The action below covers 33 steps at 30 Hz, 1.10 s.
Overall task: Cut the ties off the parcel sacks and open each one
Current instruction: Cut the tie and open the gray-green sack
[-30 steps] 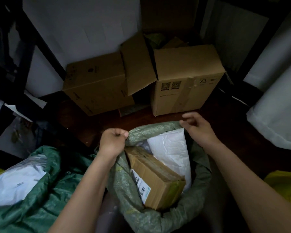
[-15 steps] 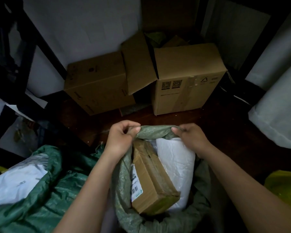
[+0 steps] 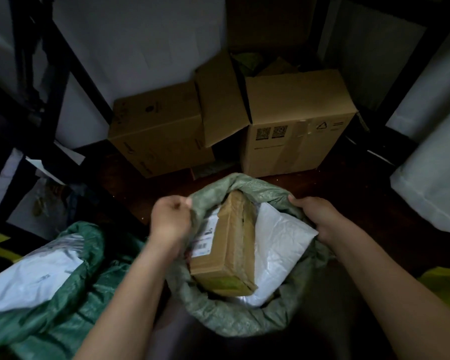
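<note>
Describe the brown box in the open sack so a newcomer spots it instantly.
Find the pale green sack held open by the left hand and right hand. Inside, the brown box leans against a white mailer. Unlike the big boxes at the wall, it is small with a barcode label.

I'm seeing no legible words. The right carton [image 3: 296,131] is showing two QR codes [image 3: 271,132] and a triangle mark [image 3: 322,125]; the parcel [image 3: 226,245] in the sack is wearing a barcode label [image 3: 204,236], its print too blurred to read.
</note>
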Available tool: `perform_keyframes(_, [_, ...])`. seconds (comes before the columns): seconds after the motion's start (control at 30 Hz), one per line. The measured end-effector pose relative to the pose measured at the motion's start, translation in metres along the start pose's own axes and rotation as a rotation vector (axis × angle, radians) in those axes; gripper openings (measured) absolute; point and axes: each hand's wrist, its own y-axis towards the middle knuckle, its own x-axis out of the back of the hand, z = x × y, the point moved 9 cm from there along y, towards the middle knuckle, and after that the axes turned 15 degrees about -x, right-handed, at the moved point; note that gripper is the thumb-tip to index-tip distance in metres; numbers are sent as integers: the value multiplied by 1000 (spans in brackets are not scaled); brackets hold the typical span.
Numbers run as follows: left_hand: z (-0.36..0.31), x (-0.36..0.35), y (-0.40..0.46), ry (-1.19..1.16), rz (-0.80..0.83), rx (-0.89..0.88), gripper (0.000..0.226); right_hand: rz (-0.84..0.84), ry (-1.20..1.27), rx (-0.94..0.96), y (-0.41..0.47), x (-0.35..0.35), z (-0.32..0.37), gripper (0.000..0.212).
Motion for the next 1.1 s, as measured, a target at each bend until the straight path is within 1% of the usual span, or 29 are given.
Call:
perform_keyframes(0.03, [12,-2,-1,-265,-24,178,26,15,28,-22,-1,2,0,18])
perform_keyframes(0.07, [18,-8,-5,-452,-15,313,25,16,32,-35,-1,5,0,18])
perform_keyframes(0.1, [21,-14,-8,-530,28,395,25,2,8,-39,-1,7,0,19])
perform_keyframes(0.13, [23,-20,-10,-545,82,436,26,-22,-31,-40,0,10,1,24])
perform_keyframes(0.2, [23,-31,-14,-510,181,444,30,-66,-153,-41,3,14,0,30])
perform_keyframes(0.23, [23,-33,-13,-493,185,436,29,-94,-235,-21,3,16,2,31])
perform_keyframes(0.27, [25,-30,-10,-470,154,421,27,-132,-322,32,4,18,7,29])
perform_keyframes(0.33, [23,-25,-4,-442,120,375,26,-213,-469,264,-4,16,29,16])
perform_keyframes(0.37, [21,-26,-3,-442,141,364,28,-196,-484,402,-13,9,40,19])
perform_keyframes(0.43, [18,-33,-7,-472,191,378,31,-41,-465,609,-30,-15,50,35])
perform_keyframes(0.47, [18,-35,-9,-483,205,387,31,17,-507,688,-36,-28,50,39])
perform_keyframes(0.5, [18,-36,-9,-480,212,392,29,32,-603,755,-41,-40,48,44])
perform_keyframes(0.53, [19,-35,-9,-469,219,396,26,3,-719,815,-43,-48,45,51])
perform_keyframes(0.6, [19,-35,-9,-465,254,394,20,-68,-855,843,-39,-55,40,64])
perform_keyframes(0.67, [16,-39,-10,-466,321,348,37,-120,-867,854,-38,-53,41,64])
perform_keyframes(0.7, [16,-40,-10,-424,342,313,47,-137,-861,875,-39,-53,43,59])
perform_keyframes(0.73, [16,-38,-10,-348,342,276,52,-140,-855,893,-39,-53,43,52])
perform_keyframes(0.77, [16,-36,-9,-270,325,238,51,-136,-854,901,-39,-53,44,44])
perform_keyframes(0.83, [13,-30,-4,-213,272,167,40,-96,-852,920,-41,-54,44,31])
perform_keyframes(0.9, [9,-22,4,-180,211,54,34,10,-744,904,-43,-53,46,21])
perform_keyframes(0.93, [4,-17,8,-96,181,-37,33,49,-680,875,-44,-51,47,18])
perform_keyframes(1.0, [-8,-10,11,108,143,-224,33,53,-607,778,-40,-46,46,23])
perform_keyframes(1.03, [-11,-8,11,166,132,-288,33,40,-590,714,-35,-43,44,25])
perform_keyframes(1.1, [-11,-8,13,224,144,-350,30,34,-506,580,-24,-34,38,32])
